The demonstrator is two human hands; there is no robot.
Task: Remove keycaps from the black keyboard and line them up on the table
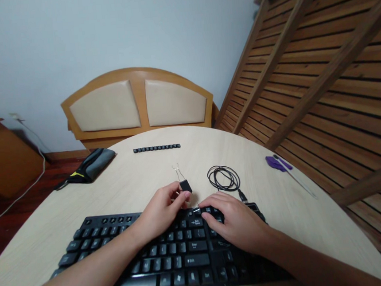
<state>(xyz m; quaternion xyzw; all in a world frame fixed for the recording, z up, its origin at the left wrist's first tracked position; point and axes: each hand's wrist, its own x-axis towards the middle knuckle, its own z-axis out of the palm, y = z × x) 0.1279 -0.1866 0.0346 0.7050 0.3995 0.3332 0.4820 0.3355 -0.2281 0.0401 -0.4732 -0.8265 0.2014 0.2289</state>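
Observation:
My left hand (161, 210) pinches a keycap puller (185, 186) by its black handle, with two thin wire prongs pointing up and away from me. My right hand (232, 217) is closed at the upper right of the black keyboard (197, 260). Between its thumb and forefinger is something small with a shiny end (197, 210), too hidden to name. Both hands are over the keyboard's top edge, and the forearms cover part of its keys. Along the keyboard's top row, several positions look bare of caps. Farther back, a row of black keycaps (156, 148) lies on the table.
The coiled black USB cable (223, 179) lies behind my right hand. At the right are a purple cloth (275, 163) and a thin stick-like tool (297, 179). A dark pouch (94, 164) sits at the left edge of the round table (114, 192). A wooden slatted frame (321, 82) leans at the right.

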